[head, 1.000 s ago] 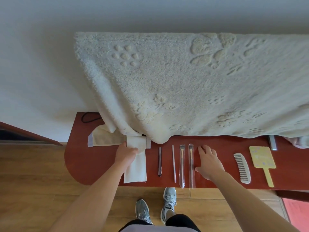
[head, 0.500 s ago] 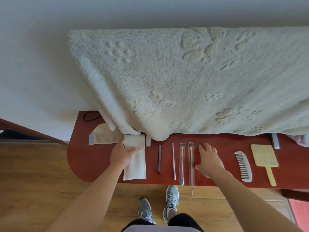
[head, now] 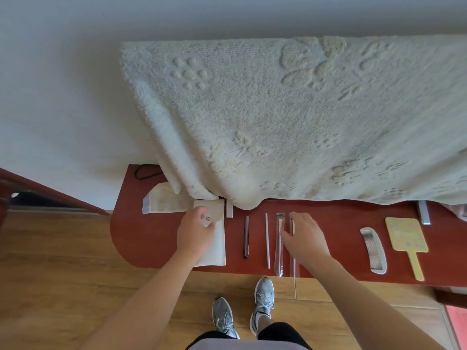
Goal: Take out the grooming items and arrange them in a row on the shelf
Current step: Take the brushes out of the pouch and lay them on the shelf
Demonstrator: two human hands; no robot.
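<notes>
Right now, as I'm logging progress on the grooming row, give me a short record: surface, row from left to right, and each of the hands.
surface: red-brown shelf
row, left to right: dark stick, thin pale stick, sleeved brush, second sleeved brush, comb, yellow hand mirror
left hand: grips the flap of the cream pouch
right hand: fingers straight, touching the second sleeved brush
above: pale towel hanging over the shelf's back edge
</notes>
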